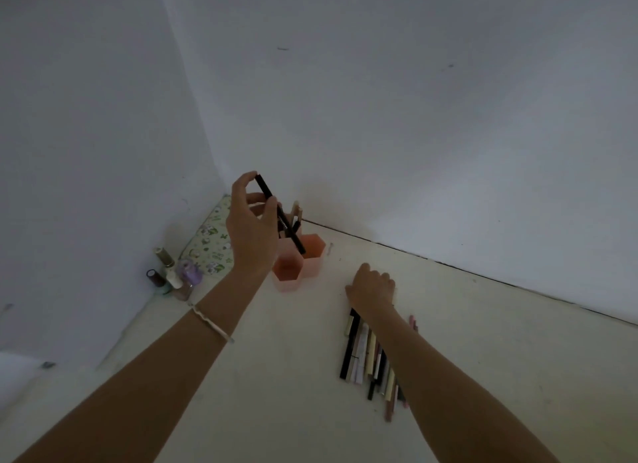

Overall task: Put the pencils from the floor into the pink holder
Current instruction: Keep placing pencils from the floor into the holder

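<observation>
No text, label or number can be read anywhere.

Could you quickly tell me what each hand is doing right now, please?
Left hand: closed on a black pencil, above the pink holder.
Right hand: knuckles up by the floor pencils; grip cannot be told.

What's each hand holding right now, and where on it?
The left hand pinches a black pencil by its upper half, above the pink holder. The right hand rests on the floor pencils; any grip is unclear.

Plastic, cloth and matt paint

We see a translucent pink plastic holder [312,259], a matt black pencil [276,210], a floral cloth pouch [210,238], glossy small bottles [176,272], and a smooth matt floor [483,342].
</observation>
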### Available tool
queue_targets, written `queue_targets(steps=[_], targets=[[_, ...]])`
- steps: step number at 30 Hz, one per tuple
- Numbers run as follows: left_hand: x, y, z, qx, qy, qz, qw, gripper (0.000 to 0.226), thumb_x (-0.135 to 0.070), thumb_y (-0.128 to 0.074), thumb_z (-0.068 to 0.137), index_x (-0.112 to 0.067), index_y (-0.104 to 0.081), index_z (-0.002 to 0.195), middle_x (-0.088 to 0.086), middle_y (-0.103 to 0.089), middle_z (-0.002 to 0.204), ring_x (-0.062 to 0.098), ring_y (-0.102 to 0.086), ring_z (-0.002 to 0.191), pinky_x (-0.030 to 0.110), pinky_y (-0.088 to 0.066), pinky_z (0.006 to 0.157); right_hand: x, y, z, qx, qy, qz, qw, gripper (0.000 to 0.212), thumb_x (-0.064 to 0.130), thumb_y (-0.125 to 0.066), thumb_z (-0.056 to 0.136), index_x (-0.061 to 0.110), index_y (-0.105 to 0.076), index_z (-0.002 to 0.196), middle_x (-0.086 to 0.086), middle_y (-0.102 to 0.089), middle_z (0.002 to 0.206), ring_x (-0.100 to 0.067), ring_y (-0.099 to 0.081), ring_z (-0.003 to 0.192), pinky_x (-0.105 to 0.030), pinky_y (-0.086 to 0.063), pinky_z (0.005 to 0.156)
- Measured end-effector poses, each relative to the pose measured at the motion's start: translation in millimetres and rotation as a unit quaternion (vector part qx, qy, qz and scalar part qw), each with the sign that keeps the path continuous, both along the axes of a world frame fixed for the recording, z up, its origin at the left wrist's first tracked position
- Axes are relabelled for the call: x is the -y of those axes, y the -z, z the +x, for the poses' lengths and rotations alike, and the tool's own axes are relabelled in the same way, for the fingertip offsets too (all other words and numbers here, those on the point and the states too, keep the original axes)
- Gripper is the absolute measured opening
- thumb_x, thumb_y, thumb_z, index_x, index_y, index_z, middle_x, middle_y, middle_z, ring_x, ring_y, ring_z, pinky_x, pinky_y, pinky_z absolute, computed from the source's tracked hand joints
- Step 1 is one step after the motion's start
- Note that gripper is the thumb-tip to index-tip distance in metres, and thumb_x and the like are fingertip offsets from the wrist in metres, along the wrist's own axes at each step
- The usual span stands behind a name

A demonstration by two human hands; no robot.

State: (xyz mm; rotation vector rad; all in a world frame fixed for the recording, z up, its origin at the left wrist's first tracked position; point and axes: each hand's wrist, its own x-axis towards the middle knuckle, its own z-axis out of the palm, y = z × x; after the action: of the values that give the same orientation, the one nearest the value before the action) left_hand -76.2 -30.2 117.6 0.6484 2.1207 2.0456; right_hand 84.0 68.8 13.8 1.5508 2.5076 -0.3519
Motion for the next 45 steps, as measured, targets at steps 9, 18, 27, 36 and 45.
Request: queue_targets(steps=[9, 18, 27, 36, 45], targets=[[-6, 3, 3, 0.026, 0.018, 0.002, 0.999, 0.041, -0.008, -0.06, 0.091, -0.028, -0.05, 0.125, 0.01, -0.065, 0.097, 0.028, -0.071, 0.08, 0.046, -0.061, 0.069, -6, 3, 1, -0.275, 0.105, -0.055, 0.954, 0.035, 0.007, -0.05, 0.089, 0.006, -0.044, 0.123, -0.014, -0.064, 0.087, -0.027, -0.06, 0.078, -0.033, -0.046, 0.063], [-15, -10, -28, -0.016, -0.112, 0.041, 0.993, 0.04, -0.01, -0.056, 0.093, -0.023, -0.046, 0.13, 0.003, -0.064, 0.095, 0.013, -0.069, 0.082, 0.029, -0.06, 0.073, -17, -88, -26, -0.602, 0.082, 0.027, 0.794, 0.034, 0.009, -0.05, 0.092, 0.026, -0.041, 0.12, 0.005, -0.054, 0.076, -0.008, -0.051, 0.056, -0.018, -0.046, 0.052], [2, 45, -29, -0.204, 0.015, -0.188, 0.961, 0.027, -0.004, -0.058, 0.088, -0.01, -0.067, 0.113, 0.008, -0.064, 0.117, 0.025, -0.054, 0.116, 0.031, -0.037, 0.103, 5, -108, -63, -0.648, -0.013, 0.026, 0.761, 0.03, 0.015, -0.053, 0.096, 0.029, -0.04, 0.119, 0.011, -0.06, 0.1, -0.004, -0.064, 0.082, -0.013, -0.05, 0.072], [18, 21, -33, -0.148, -0.012, -0.141, 0.979, 0.042, 0.008, -0.047, 0.084, -0.015, -0.06, 0.116, -0.001, -0.058, 0.11, 0.014, -0.057, 0.094, 0.03, -0.049, 0.082, 19, -63, -86, -0.445, -0.196, 0.141, 0.862, 0.016, 0.005, -0.058, 0.09, 0.01, -0.062, 0.105, -0.008, -0.064, 0.108, -0.025, -0.061, 0.096, -0.041, -0.05, 0.087], [-21, 43, 67, -0.157, 0.248, -0.336, 0.895, 0.015, -0.013, -0.057, 0.086, -0.023, -0.054, 0.097, -0.009, -0.061, 0.086, 0.009, -0.062, 0.079, 0.016, -0.048, 0.06, -14, -59, -20, -0.482, -0.034, 0.149, 0.863, 0.036, -0.004, -0.051, 0.083, 0.015, -0.059, 0.112, 0.003, -0.059, 0.111, -0.012, -0.057, 0.09, -0.028, -0.046, 0.083]])
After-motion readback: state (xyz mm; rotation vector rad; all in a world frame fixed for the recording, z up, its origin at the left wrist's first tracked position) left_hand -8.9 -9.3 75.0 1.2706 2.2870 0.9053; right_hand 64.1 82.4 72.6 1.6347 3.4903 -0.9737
